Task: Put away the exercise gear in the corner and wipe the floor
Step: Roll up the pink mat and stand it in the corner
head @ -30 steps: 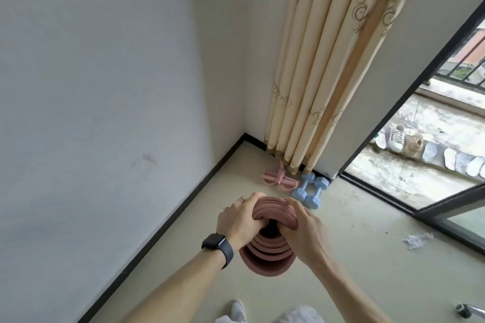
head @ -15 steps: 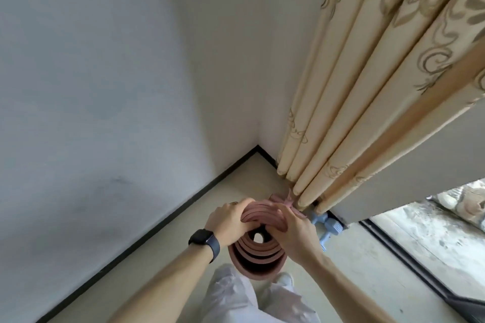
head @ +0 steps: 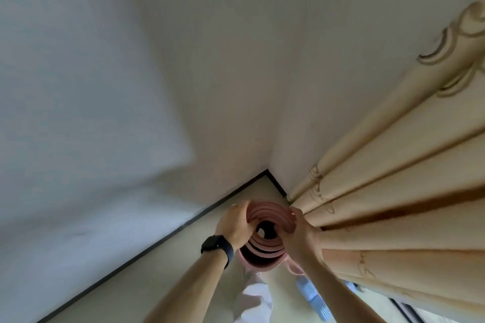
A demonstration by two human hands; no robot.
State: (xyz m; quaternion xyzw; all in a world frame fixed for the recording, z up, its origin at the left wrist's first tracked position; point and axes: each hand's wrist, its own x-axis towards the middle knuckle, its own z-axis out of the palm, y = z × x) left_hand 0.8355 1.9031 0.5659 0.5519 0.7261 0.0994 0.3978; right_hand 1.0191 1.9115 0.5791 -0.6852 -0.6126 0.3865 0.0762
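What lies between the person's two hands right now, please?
The rolled pink mat, end-on in the head view; the left hand and right hand grip its rim.

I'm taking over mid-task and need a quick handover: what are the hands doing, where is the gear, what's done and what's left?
Left hand and right hand both grip the top of the rolled mat, held upright near the corner beside the curtain.
Whether the mat's bottom rests on the floor is hidden.
Dumbbells lie on the floor by the curtain, under the right forearm.
Done: mat rolled, dumbbells by the curtain.
Left: stand the mat in the corner, let go, wipe the floor. No cloth in view.
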